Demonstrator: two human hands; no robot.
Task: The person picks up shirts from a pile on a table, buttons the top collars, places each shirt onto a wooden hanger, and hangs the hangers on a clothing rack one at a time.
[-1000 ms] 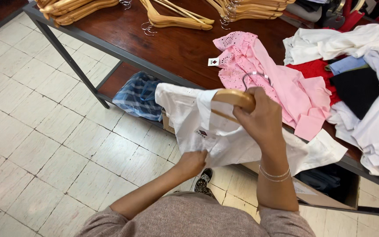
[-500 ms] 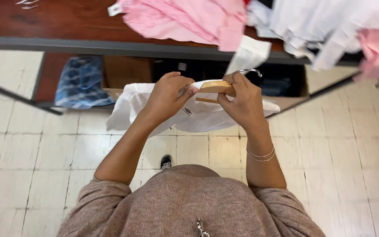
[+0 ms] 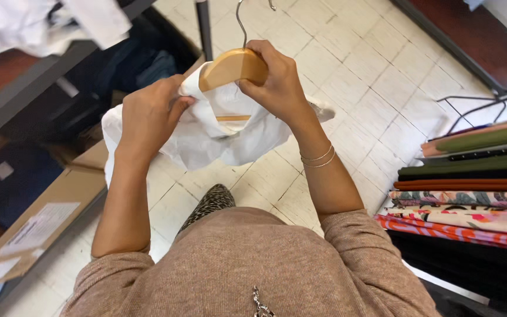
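Hands, two: right hand (image 3: pixel 277 79) clasps one wooden hanger (image 3: pixel 230 67); left hand (image 3: pixel 148 114) clutches one white garment (image 3: pixel 218 138).

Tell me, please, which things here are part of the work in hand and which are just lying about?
In hand:
wooden hanger, held by the right hand
white garment, gripped by the left hand

Lying about:
hanging clothes
cardboard box
dark folded clothes

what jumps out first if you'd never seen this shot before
At centre, a wooden hanger with a white garment draped from it. The right hand grips the hanger's top; the left hand holds the fabric beside it. At the right edge hangs a row of colourful patterned clothes.
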